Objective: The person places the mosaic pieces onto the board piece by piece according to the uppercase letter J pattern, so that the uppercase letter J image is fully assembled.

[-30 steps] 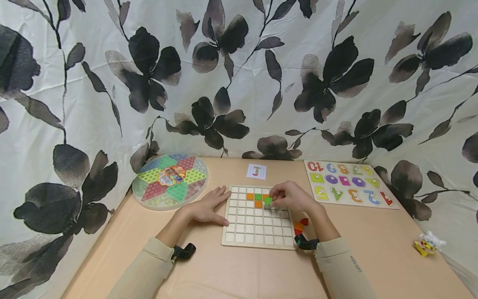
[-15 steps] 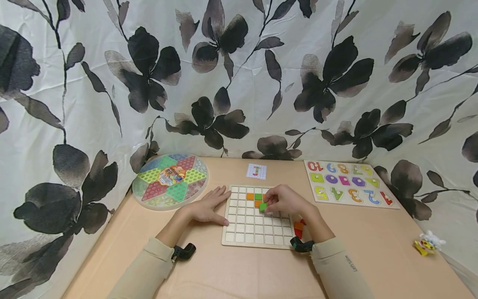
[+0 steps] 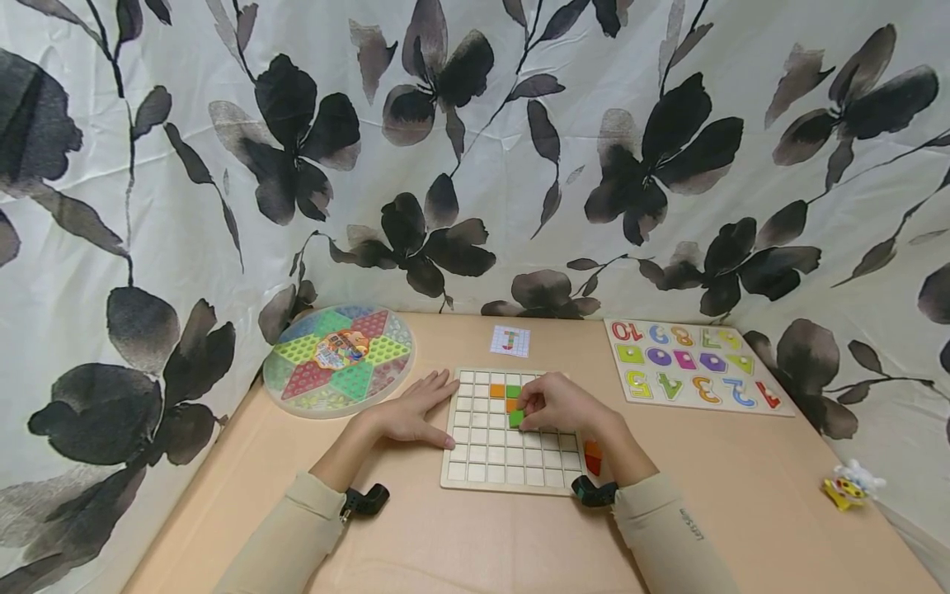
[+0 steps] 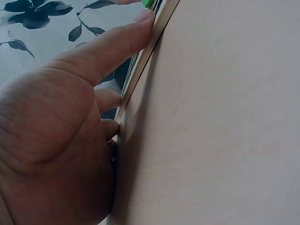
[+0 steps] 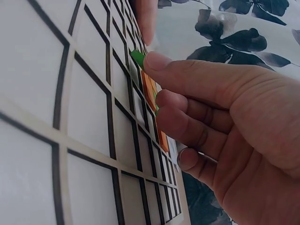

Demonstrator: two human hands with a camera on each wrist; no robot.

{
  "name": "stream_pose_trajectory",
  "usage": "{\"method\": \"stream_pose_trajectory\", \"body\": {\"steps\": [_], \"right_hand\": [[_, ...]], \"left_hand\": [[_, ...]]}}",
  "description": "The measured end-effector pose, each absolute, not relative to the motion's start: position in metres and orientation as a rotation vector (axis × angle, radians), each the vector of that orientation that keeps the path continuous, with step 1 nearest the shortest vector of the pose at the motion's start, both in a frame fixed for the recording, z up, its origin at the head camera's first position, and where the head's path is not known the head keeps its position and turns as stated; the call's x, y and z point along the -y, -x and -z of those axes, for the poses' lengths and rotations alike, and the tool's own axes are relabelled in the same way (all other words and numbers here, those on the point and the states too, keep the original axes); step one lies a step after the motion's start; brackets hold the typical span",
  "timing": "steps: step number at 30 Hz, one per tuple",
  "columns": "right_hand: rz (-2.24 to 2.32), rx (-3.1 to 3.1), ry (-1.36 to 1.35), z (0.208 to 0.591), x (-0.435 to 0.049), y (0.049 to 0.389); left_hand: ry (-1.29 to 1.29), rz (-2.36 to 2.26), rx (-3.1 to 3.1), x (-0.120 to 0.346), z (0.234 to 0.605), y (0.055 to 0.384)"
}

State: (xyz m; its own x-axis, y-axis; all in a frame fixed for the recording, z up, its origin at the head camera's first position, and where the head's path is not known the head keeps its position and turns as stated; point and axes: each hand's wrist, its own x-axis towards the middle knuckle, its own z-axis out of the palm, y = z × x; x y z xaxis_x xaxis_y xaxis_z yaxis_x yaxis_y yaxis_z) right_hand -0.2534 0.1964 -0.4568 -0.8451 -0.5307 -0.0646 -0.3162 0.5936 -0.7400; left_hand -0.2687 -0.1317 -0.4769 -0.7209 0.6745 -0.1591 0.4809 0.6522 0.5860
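Green square tile [image 3: 515,419], pinched in the right hand [image 3: 566,405], seemed best laid flat. The spread left hand [image 3: 408,412] touched the pale wooden gridded board [image 3: 496,454].

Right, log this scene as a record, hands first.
Left hand: touches the left edge of the grid board
Right hand: pinches a green tile at the board
Placed tiles: orange and green, partly hidden
Loose pieces: orange and red, beside the board's right edge
Beyond board: pattern card
Left side: round game board
Right side: number board, small figurine
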Motion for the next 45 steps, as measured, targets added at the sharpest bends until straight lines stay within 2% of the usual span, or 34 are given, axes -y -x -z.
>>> {"method": "stream_pose_trajectory", "body": {"steps": [25,39,45], "right_hand": [[0.998,-2.610,0.790,0.4633,-0.1922,0.2567],[0.964,-2.614,0.777,0.4642,-0.1910,0.2572],[1.023,-2.601,0.691,0.4583,-0.1925,0.2548]], "left_hand": [[-0.914,-0.730,-2.511,0.1316,0.4789,0.2695],[-0.918,-0.711,-2.513,0.1327,0.4803,0.2702],[-0.922,-0.709,-2.509,0.1328,0.4811,0.2713]]}}
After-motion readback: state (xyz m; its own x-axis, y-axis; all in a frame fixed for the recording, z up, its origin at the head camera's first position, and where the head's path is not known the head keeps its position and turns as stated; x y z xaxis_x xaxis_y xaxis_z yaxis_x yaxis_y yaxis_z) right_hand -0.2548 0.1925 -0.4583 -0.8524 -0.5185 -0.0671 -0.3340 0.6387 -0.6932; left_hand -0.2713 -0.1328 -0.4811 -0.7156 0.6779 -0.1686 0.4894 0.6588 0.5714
